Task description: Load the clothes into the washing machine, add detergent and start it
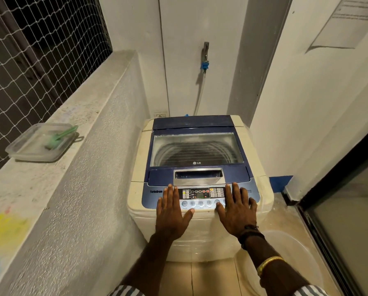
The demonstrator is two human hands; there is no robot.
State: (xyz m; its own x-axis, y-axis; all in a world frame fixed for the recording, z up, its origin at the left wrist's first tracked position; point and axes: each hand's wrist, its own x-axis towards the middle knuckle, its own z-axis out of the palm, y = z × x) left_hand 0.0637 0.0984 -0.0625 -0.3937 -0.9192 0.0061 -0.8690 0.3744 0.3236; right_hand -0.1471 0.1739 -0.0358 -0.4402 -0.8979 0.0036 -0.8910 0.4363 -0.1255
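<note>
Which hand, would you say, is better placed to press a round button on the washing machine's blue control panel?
Probably right: the right hand has its thumb tip beside a round pale button, while the left hand has its thumb lower, off the buttons.

Home laundry nook: washing machine [197, 167], tap [205, 56]

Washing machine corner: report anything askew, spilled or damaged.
Nothing on the washing machine looks damaged; its lid is shut. Yellow and blue smears stain the ledge at lower left, and the paper sheet on the right wall seems to lift along its bottom edge.
</note>
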